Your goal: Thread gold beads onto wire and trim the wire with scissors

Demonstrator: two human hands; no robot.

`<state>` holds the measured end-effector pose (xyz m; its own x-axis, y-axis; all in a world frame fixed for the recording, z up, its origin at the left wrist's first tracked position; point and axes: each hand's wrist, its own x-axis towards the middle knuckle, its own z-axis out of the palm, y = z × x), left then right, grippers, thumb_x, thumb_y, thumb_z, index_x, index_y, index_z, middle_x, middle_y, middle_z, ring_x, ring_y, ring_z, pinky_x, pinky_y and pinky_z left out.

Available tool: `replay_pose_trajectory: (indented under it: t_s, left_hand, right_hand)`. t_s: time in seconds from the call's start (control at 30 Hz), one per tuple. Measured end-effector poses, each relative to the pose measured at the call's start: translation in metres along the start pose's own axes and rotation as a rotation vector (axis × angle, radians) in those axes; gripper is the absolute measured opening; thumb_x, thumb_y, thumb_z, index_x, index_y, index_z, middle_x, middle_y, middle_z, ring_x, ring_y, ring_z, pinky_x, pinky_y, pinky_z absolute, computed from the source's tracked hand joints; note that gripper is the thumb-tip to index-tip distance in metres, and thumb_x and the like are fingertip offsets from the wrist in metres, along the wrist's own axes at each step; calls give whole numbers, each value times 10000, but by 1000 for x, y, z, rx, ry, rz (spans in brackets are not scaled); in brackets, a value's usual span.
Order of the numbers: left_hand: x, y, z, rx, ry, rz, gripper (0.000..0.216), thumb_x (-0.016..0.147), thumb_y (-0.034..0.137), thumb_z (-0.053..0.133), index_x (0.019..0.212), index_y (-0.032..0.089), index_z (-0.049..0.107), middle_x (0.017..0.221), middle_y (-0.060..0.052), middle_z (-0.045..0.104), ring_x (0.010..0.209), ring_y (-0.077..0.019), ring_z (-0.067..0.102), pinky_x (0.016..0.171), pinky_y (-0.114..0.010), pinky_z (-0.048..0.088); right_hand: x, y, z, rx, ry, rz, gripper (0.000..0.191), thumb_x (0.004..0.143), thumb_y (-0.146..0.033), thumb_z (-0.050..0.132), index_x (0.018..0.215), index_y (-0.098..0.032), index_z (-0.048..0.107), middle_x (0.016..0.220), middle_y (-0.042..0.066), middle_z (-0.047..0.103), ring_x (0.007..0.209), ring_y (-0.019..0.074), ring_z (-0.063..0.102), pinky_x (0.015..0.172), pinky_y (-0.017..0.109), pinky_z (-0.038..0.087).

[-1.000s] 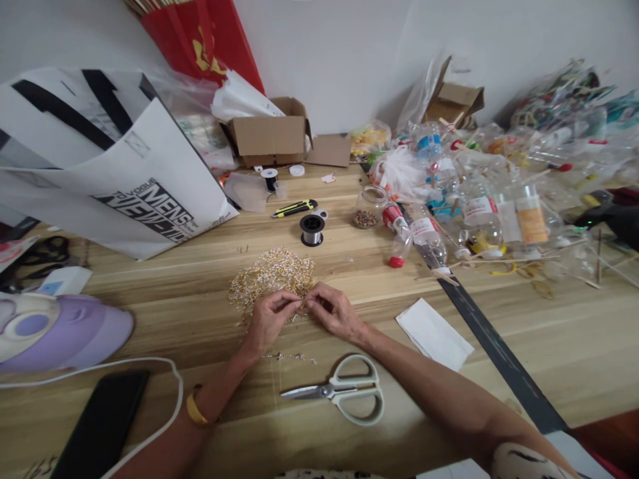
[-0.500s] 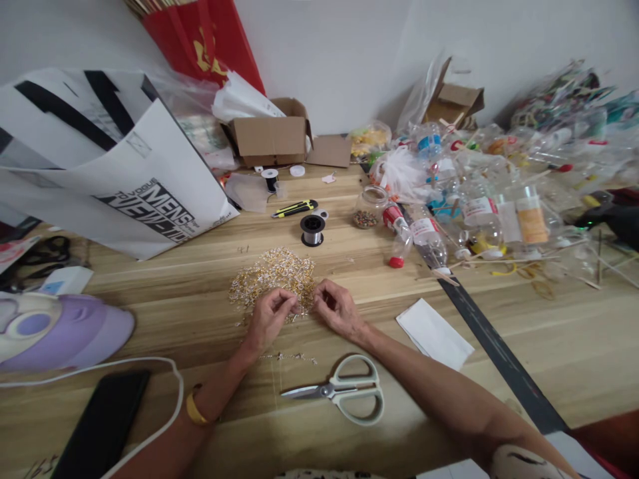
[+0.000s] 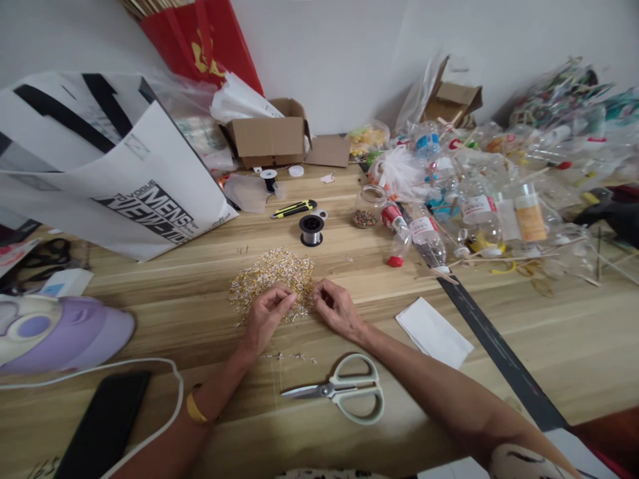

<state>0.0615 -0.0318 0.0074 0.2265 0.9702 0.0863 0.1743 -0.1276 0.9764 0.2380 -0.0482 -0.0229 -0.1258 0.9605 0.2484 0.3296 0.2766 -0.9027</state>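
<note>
The left hand's (image 3: 266, 314) thumb and forefinger are pinched narrow; the right hand's (image 3: 340, 313) fingers are curled in close. I cannot tell whether either holds anything. The fingertips, together a second ago, are now apart. One gold-and-clear bead heap (image 3: 272, 271) lies beyond the left hand and left of the right. Nearer on the desk (image 3: 200, 296) are one strand (image 3: 295, 358) and one pair of scissors (image 3: 325, 390), unmoved; farther back, two spools (image 3: 312, 234), one cutter (image 3: 294, 209) and one jar (image 3: 365, 218).
</note>
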Motion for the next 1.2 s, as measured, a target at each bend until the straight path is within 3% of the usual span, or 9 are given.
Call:
replay_pose_trajectory:
  t_s: [0.17, 0.8, 1.0, 1.2]
  left_hand:
    - [0, -4, -1, -71, -31, 9, 212, 754, 256, 621, 579, 162, 546, 891, -57, 655, 875, -174, 589, 755, -267, 451]
    - [1, -10, -1, -112, -42, -104, 217, 726, 302, 667, 579, 155, 603, 638, -3, 627, 640, -124, 562, 645, -236, 460]
    - [2, -8, 0, -69, -27, -183, 134, 617, 255, 740, 656, 151, 666, 629, -5, 663, 584, -124, 576, 575, -227, 468]
    - [-1, -10, 4, -40, -49, -126, 104, 622, 221, 721, 678, 153, 666, 661, -17, 684, 622, -141, 622, 615, -238, 508]
  right_hand:
    - [-1, 0, 0, -37, -20, -45, 45, 808, -154, 479, 779, -168, 510, 656, -32, 500, 553, 87, 431, 520, 194, 337]
    - [0, -2, -1, -88, -14, -108, 89, 870, -189, 479, 811, -167, 543, 705, 3, 530, 617, 119, 477, 578, 225, 379]
    - [-2, -4, -1, -150, -20, -263, 109, 909, -188, 440, 869, -177, 541, 777, 38, 551, 705, 151, 521, 647, 259, 429]
    - [-6, -9, -2, -326, -95, -383, 140, 940, -202, 409, 954, -182, 547, 924, 81, 575, 814, 165, 562, 640, 252, 455]
